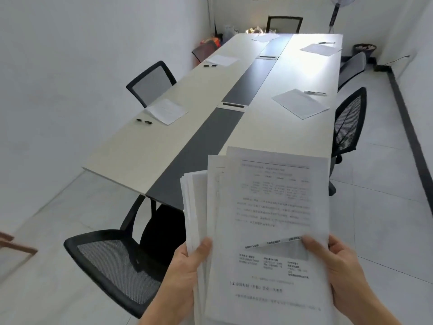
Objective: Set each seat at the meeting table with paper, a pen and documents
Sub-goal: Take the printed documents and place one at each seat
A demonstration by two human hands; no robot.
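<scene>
Two hands on the job: our left hand [185,275] curls round the 9 o'clock edge of the fanned stack of white printed documents [264,219] down at 6 o'clock, and our right hand [337,270] pinches the top sheet with its thumb. We see the long beige meeting table with a dark grey centre strip [131,146] running toward 12, with a white paper sheet [167,110] and black pen [144,121] lying at 10 o'clock.
</scene>
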